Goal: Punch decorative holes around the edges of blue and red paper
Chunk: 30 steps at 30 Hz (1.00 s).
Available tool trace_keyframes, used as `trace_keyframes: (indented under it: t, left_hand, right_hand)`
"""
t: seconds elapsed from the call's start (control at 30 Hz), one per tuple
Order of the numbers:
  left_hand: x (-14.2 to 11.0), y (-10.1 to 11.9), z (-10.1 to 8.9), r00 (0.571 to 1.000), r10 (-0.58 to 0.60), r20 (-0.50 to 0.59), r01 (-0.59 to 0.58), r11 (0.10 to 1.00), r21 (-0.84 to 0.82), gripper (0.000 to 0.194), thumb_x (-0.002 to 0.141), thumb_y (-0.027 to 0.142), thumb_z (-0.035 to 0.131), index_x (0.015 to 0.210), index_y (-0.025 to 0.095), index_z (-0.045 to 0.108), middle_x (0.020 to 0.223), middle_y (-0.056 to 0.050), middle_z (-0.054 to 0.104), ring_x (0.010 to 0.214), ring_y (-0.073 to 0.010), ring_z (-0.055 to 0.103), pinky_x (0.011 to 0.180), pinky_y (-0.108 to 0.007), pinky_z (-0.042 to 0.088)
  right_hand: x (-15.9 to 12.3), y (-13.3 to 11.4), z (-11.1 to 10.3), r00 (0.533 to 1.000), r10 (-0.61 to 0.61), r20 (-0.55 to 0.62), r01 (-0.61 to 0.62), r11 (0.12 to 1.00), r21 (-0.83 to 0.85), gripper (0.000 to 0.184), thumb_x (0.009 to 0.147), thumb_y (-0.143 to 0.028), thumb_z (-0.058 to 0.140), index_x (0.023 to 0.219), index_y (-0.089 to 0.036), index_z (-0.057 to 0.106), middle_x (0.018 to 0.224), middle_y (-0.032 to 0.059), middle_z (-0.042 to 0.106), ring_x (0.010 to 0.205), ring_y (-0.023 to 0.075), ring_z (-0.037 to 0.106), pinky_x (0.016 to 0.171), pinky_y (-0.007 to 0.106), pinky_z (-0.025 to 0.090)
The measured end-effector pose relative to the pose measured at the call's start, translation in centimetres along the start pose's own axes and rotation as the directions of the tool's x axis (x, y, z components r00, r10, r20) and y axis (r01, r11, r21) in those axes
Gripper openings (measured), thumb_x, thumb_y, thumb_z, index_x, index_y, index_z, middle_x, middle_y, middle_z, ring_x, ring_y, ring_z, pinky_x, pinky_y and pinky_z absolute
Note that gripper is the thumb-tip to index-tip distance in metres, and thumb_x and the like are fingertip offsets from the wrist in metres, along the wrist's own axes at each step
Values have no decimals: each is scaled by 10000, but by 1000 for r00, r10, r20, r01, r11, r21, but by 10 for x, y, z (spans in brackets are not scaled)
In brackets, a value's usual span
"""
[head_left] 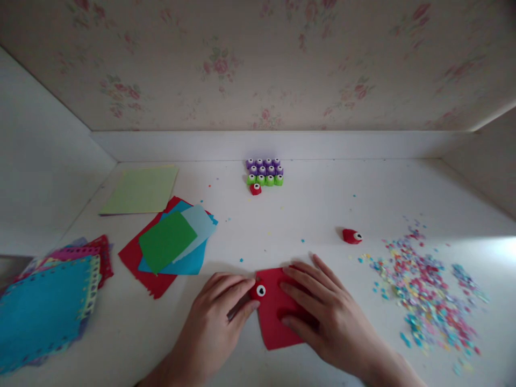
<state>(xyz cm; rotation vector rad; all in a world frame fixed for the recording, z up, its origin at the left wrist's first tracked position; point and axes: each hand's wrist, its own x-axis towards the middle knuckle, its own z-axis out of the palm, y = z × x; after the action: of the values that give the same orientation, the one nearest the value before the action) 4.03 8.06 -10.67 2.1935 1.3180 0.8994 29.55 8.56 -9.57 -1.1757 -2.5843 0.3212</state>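
Observation:
Pinched between the thumb and fingers of my left hand (220, 312) is a small red paper punch (260, 291) with a white and black round button on top. The punch sits at the left edge of a red sheet of paper (278, 328), near its upper corner. My right hand (322, 306) lies over the right part of that sheet, fingers spread and pressing it against the table. Part of the sheet is hidden beneath this hand. A second red punch (352, 236) lies on its side, beyond my right hand.
Rows of purple and green punches (265, 172) stand at the back, with a red punch (255, 189) before them. Coloured sheets (167, 242) and pale green paper (139, 191) lie left, punched sheets (48, 306) further left. Paper confetti (427, 290) is heaped at right.

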Motion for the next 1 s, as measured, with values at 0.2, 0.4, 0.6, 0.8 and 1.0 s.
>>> trace_keyframes:
  t: [0.2, 0.4, 0.6, 0.8, 1.0]
  left_hand:
    - [0, 1, -1, 1000, 5, 5, -4, 1000, -11, 275, 920, 189, 661, 1193, 211, 638, 1036, -57, 711, 955, -198, 658, 835, -328, 589]
    - [2, 2, -2, 999, -30, 28, 30, 1000, -2, 278, 916, 203, 663, 1191, 225, 640, 1051, -59, 710, 970, -207, 666, 846, -348, 596]
    - [1, 3, -5, 997, -76, 31, 76, 997, 0, 307, 905, 208, 673, 1208, 240, 639, 1086, -60, 702, 1004, -208, 667, 878, -352, 596]
    - [2, 1, -3, 999, -51, 7, 51, 999, -6, 263, 906, 200, 674, 1166, 235, 660, 1047, -51, 709, 971, -200, 669, 853, -340, 599]
    - [1, 3, -4, 999, -46, 19, 46, 999, -12, 247, 903, 197, 678, 1145, 235, 652, 1035, -44, 702, 962, -198, 662, 841, -345, 596]
  right_hand:
    - [2, 0, -1, 1000, 15, 6, -15, 1000, 17, 394, 925, -382, 627, 1299, -256, 630, 1390, 67, 608, 1315, 300, 527, 1159, 604, 334]
    - [2, 0, -3, 1000, 15, 16, -15, 1000, 17, 399, 928, -392, 621, 1301, -252, 627, 1387, 74, 609, 1312, 298, 529, 1157, 605, 332]
    - [1, -1, -4, 999, 27, 29, -28, 999, 33, 395, 931, -392, 615, 1299, -248, 624, 1393, 74, 602, 1325, 301, 512, 1158, 618, 320]
    - [2, -6, -5, 999, 47, 2, -47, 997, 66, 388, 902, -361, 654, 1271, -238, 648, 1350, 88, 632, 1303, 305, 530, 1165, 603, 311]
    - [2, -6, -6, 998, 55, -1, -55, 996, 77, 376, 909, -367, 645, 1265, -247, 649, 1338, 78, 640, 1300, 297, 533, 1162, 599, 314]
